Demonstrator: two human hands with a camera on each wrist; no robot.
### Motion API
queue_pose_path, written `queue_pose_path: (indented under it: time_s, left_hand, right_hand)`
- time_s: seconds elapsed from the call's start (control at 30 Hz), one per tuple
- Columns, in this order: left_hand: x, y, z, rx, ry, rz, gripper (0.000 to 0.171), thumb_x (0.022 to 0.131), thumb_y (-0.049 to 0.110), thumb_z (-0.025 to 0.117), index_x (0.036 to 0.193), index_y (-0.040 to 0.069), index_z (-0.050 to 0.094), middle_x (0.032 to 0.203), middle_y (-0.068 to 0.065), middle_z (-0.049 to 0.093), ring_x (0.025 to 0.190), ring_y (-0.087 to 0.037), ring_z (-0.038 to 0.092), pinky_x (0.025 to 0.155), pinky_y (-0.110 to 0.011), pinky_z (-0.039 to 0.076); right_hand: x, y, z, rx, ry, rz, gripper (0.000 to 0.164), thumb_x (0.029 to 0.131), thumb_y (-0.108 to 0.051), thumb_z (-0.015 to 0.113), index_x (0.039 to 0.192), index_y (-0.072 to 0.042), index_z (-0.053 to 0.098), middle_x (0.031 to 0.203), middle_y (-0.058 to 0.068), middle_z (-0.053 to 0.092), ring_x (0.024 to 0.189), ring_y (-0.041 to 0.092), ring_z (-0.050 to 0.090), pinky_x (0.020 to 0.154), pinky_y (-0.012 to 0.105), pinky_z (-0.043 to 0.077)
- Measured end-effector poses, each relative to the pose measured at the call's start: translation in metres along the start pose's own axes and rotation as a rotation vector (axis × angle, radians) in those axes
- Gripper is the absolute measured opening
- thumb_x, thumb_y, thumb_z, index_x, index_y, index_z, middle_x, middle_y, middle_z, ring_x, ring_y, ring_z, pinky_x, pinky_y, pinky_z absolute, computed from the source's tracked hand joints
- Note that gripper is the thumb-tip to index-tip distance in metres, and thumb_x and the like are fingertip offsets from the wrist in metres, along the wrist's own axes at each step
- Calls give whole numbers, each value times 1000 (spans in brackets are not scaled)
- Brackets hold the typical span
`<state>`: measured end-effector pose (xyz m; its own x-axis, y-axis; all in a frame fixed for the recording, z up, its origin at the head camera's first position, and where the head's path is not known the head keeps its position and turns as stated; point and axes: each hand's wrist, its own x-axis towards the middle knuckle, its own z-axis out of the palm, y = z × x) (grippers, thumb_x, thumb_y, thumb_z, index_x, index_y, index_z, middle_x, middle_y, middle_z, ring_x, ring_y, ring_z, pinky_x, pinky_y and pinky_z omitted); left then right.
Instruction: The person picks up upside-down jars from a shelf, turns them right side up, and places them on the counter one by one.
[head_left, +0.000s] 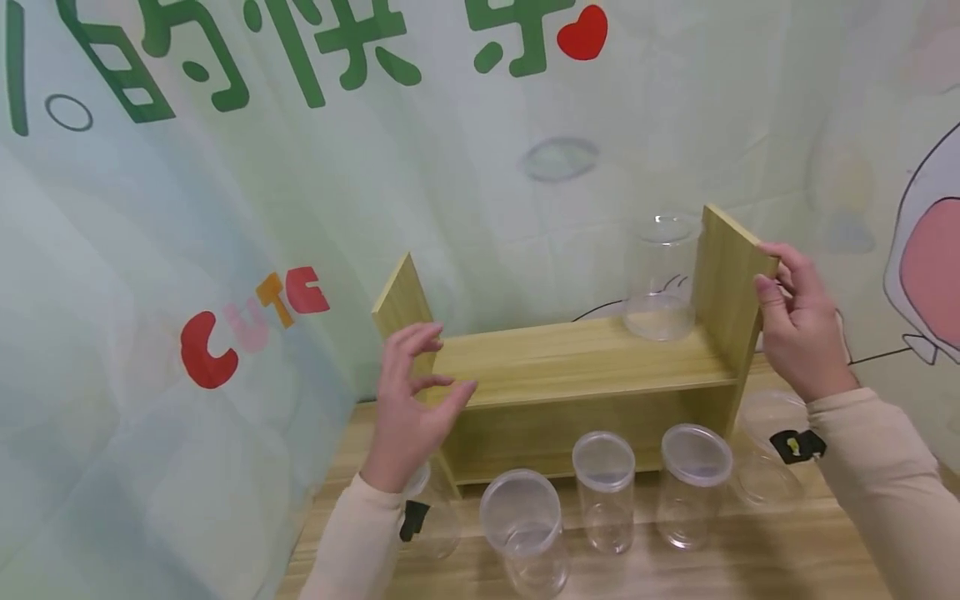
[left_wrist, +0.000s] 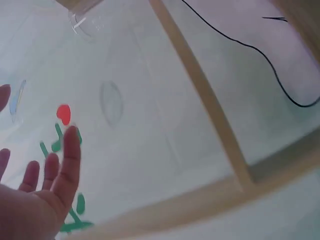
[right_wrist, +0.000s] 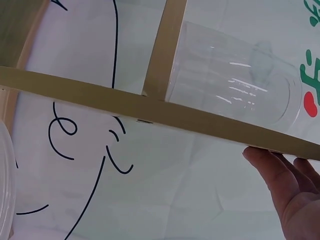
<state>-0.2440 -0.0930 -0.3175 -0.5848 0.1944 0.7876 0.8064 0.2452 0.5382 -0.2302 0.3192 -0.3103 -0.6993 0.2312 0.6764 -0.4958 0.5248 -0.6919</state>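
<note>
A two-tier wooden shelf (head_left: 570,358) stands on the table, with a raised panel at each end. My right hand (head_left: 810,325) holds the front top corner of the right end panel (head_left: 731,283), with the fingertips right at its edge in the right wrist view. Beside the left end panel (head_left: 401,296), my left hand (head_left: 408,408) hovers in front of the shelf, its fingers spread in a loose curve around nothing. A clear plastic jar (head_left: 660,279) stands on the upper board, close against the right panel.
Several clear lidded jars stand in front of the shelf, among them a left one (head_left: 525,529), a middle one (head_left: 607,508) and a right one (head_left: 692,492). Another jar (head_left: 765,458) is under the right forearm. A printed curtain (head_left: 480,217) hangs behind the shelf.
</note>
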Motion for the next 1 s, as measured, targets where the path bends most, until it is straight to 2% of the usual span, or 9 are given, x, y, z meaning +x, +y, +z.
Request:
queue_pose_path:
  time_s: [0.13, 0.3, 0.37, 0.43, 0.53, 0.6, 0.73, 1.0]
  left_hand:
    - [28, 2, 24, 39, -107, -21, 77, 77, 4, 84, 143, 13, 45, 142, -8, 38, 120, -23, 44, 76, -42, 58]
    - [56, -2, 54, 114, -271, -50, 87, 80, 17, 84, 150, 17, 32, 147, -6, 32, 128, -24, 37, 80, -46, 56]
    - [66, -4, 66, 133, -315, -54, 88, 81, 20, 84, 151, 16, 32, 147, -7, 31, 130, -24, 37, 85, -47, 54]
    - [74, -5, 78, 139, -339, -63, 86, 81, 21, 83, 151, 15, 33, 146, -7, 32, 130, -23, 38, 93, -45, 50]
    - [86, -4, 95, 144, -364, -67, 84, 81, 23, 83, 150, 13, 35, 145, -8, 34, 130, -22, 40, 106, -37, 40]
    - [91, -3, 105, 142, -379, -77, 83, 82, 24, 82, 150, 12, 35, 144, -8, 34, 129, -22, 42, 108, -34, 37]
    - [100, -1, 123, 156, -410, -107, 83, 82, 25, 82, 149, 11, 36, 144, -10, 34, 130, -23, 40, 106, -35, 39]
    - [123, -2, 167, 228, -496, -225, 88, 82, 36, 81, 153, 20, 31, 150, -9, 27, 133, -29, 36, 100, -44, 45]
  right_hand:
    - [0, 0, 2, -5, -12, -12, 41, 106, -13, 42, 147, -11, 41, 132, 24, 50, 100, 5, 54, 74, 7, 45]
    - [0, 1, 2, -12, -24, -14, 41, 106, -13, 41, 146, -11, 41, 127, 21, 52, 95, 3, 55, 72, 7, 46]
    - [0, 1, 2, -4, -29, -13, 41, 106, -12, 42, 146, -11, 41, 129, 22, 51, 96, 2, 55, 72, 7, 47]
    - [0, 1, 2, 1, -27, -14, 41, 106, -11, 42, 146, -11, 40, 131, 23, 51, 96, 1, 54, 72, 7, 47]
    - [0, 1, 1, 1, -20, -17, 41, 105, -10, 43, 146, -10, 41, 135, 24, 51, 99, 0, 53, 73, 7, 46]
    - [0, 1, 1, -3, -16, -20, 41, 105, -10, 44, 146, -10, 41, 136, 24, 51, 100, 0, 53, 74, 6, 45]
    - [-2, 1, 2, -19, -23, -21, 41, 105, -10, 44, 146, -11, 40, 138, 24, 50, 102, 0, 51, 76, 6, 44]
    - [-5, 0, -2, -23, -22, -30, 41, 105, -9, 44, 146, -10, 40, 138, 26, 50, 98, -1, 53, 75, 6, 45]
